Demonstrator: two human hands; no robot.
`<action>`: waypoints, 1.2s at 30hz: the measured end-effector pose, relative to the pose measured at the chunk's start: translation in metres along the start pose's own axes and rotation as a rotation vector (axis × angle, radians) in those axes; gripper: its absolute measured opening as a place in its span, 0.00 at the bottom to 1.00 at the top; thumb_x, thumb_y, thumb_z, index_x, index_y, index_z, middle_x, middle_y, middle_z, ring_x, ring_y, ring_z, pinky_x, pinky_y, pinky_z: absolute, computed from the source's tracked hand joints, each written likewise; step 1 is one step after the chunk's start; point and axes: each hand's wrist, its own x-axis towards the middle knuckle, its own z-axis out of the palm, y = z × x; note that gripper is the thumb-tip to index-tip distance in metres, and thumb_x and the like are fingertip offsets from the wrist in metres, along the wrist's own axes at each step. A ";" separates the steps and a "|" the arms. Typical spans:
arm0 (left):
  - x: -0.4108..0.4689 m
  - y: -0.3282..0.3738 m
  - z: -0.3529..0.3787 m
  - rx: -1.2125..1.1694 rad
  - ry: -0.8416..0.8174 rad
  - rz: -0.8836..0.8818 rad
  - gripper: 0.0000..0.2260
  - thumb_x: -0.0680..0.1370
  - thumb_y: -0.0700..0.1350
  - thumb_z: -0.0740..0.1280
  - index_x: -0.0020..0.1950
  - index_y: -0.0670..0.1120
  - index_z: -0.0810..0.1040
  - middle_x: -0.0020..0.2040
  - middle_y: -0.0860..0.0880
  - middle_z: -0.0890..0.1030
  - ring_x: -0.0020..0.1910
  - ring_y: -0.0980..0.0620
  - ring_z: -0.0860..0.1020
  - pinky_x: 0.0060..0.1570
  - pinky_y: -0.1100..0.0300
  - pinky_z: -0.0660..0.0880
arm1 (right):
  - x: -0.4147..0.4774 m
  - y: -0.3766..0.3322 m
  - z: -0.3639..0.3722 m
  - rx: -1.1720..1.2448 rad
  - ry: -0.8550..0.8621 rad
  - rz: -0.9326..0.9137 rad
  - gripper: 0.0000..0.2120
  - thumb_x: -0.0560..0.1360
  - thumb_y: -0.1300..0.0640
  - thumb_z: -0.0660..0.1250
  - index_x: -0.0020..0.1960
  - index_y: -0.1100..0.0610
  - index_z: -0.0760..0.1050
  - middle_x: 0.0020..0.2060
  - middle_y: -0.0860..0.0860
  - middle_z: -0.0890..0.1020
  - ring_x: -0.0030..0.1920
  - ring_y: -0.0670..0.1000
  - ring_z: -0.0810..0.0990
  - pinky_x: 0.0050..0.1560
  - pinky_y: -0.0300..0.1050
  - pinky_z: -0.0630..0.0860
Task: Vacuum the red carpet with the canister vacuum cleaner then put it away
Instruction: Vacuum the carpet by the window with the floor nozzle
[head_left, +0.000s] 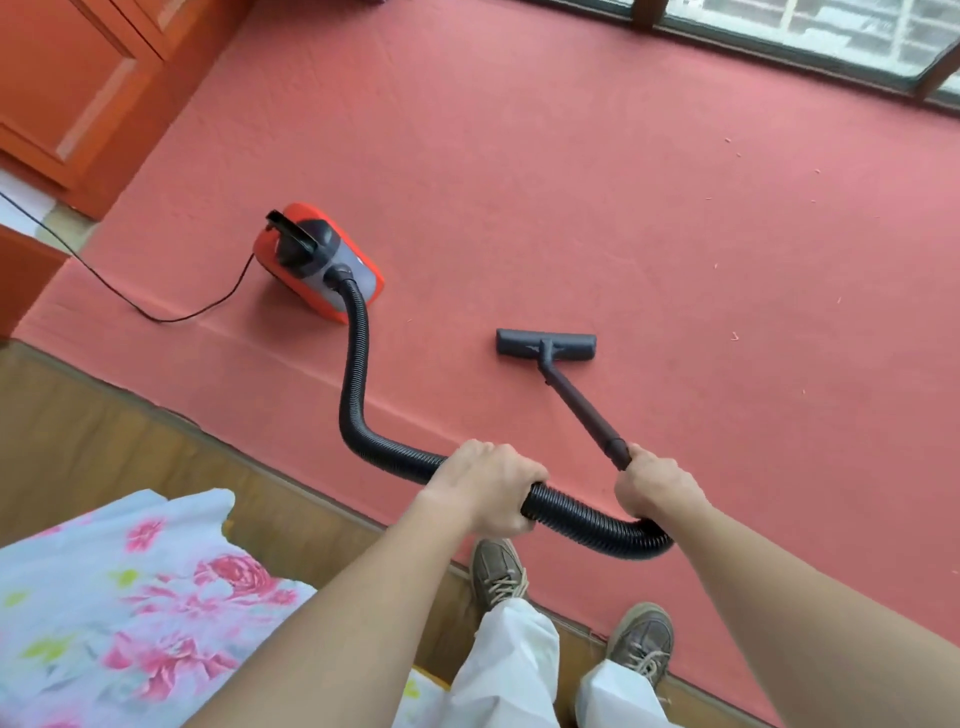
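**Both hands on the vacuum hose and wand**

The left hand (488, 486) has its fingers wrapped round the black ribbed hose (356, 364). The right hand (655, 488) grips the upper end of the dark wand (576, 400). The wide grey floor head (545, 344) lies flat on the red carpet (571, 182). The red canister vacuum cleaner (319, 262) stands on the carpet to its left, with its thin black power cord (156, 312) trailing off to the left.

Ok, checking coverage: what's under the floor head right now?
The floor head lies flat on the red carpet; the patch beneath is covered, so debris there can't be seen.
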 end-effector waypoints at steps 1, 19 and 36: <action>0.001 -0.007 -0.002 0.006 0.011 -0.001 0.10 0.70 0.53 0.70 0.42 0.53 0.69 0.42 0.49 0.82 0.43 0.42 0.80 0.39 0.54 0.68 | 0.000 -0.004 0.004 0.036 -0.002 0.030 0.22 0.75 0.58 0.56 0.68 0.46 0.66 0.40 0.51 0.73 0.43 0.58 0.77 0.43 0.48 0.75; -0.101 -0.172 -0.011 -0.070 0.137 -0.320 0.10 0.72 0.54 0.67 0.42 0.52 0.68 0.37 0.52 0.79 0.38 0.45 0.79 0.39 0.56 0.65 | 0.018 -0.234 0.009 -0.254 0.023 -0.348 0.22 0.75 0.56 0.56 0.69 0.47 0.68 0.45 0.51 0.76 0.49 0.58 0.80 0.47 0.48 0.77; -0.025 -0.088 -0.023 -0.015 0.103 -0.172 0.10 0.71 0.56 0.68 0.41 0.52 0.71 0.40 0.50 0.81 0.42 0.43 0.81 0.42 0.54 0.72 | 0.035 -0.124 0.000 -0.235 -0.046 -0.334 0.22 0.76 0.50 0.56 0.70 0.45 0.67 0.56 0.54 0.79 0.56 0.59 0.79 0.55 0.50 0.76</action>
